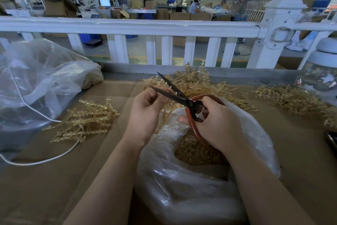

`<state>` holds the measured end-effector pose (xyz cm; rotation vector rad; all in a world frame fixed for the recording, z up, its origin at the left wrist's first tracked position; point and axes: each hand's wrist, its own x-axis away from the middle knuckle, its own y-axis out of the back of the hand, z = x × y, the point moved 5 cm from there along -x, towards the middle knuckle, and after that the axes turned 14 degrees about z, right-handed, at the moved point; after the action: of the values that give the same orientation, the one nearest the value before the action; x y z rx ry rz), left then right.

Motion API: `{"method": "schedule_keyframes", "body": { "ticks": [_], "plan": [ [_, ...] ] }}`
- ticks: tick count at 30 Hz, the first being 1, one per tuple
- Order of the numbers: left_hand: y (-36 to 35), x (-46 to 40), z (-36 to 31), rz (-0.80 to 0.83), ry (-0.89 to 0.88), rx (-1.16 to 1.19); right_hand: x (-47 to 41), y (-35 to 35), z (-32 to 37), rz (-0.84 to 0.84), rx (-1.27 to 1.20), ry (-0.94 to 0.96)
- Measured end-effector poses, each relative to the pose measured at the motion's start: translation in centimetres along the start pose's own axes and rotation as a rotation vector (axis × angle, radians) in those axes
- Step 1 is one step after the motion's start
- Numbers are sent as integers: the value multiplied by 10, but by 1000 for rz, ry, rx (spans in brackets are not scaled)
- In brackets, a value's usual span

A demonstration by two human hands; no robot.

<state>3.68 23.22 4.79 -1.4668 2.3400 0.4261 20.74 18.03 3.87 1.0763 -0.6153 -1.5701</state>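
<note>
Head view, mid-trim: pinching a plastic sprig (165, 115) in left hand (145, 108), gripping open-bladed scissors (175, 93) in right hand (217, 122), likely next closing the blades squarely on the stem.

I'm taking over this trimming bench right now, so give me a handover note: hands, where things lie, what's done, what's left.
The right hand grips the red-handled scissors, blades open. The left hand pinches a golden sprig at the blades, over the clear bag.
In the bag lie cut bits. On the cardboard lie sprig piles at left, at the back and at right.
Done: some cutting, judging by the bits.
Left: this cut is not yet made; which piles are trimmed I cannot tell.
</note>
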Motion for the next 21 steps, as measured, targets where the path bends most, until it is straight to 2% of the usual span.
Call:
{"method": "schedule_keyframes", "body": {
  "ticks": [15, 21],
  "plan": [
    [-2, 0, -5, 39, -15, 48, 1, -1, 1, -57, -45, 9],
    [-2, 0, -4, 19, -25, -23, 1, 1, -1, -52, 34, -27]
  ]
}}
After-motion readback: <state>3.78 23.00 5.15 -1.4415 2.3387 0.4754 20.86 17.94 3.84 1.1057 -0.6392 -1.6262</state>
